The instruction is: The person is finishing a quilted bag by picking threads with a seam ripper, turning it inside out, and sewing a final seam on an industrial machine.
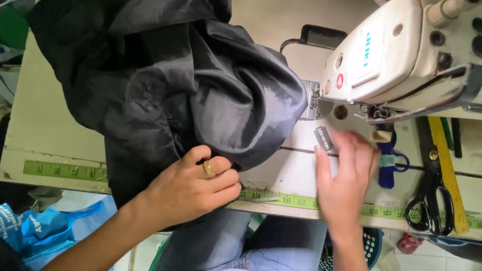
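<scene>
black, shiny cloth (168, 77) lay heaped over the left half of a pale sewing table (39, 129), seen from above by a camera on the sewer's head. its bulk was piled toward the far left corner, one rounded fold reached right to the needle area of a cream sewing machine (404, 57), and a flap hung over the near edge toward the lap.

the left hand (194, 188), wearing a gold ring, sat at the near edge with its fingers curled shut, pinching a fold of the cloth where it spilled off the table. the right hand (343, 172) lay just right of the cloth on the machine bed, fingers spread and loose, holding nothing; it was blurred, and its fingertips were close to a small dark ridged piece (323, 138) near the needle.

the cloth looked thin, light and limp, with a satin sheen that suggested it would slide easily and slump out of any shape. gathering a fold near an edge, as the left hand did, seemed a surer hold than pressing flat on it.

a green measuring tape (65, 171) ran along the near edge. black scissors (429, 195) and a yellow ruler (448, 173) lay at the right end, with small blue snips (388, 163) beside the right hand.
</scene>
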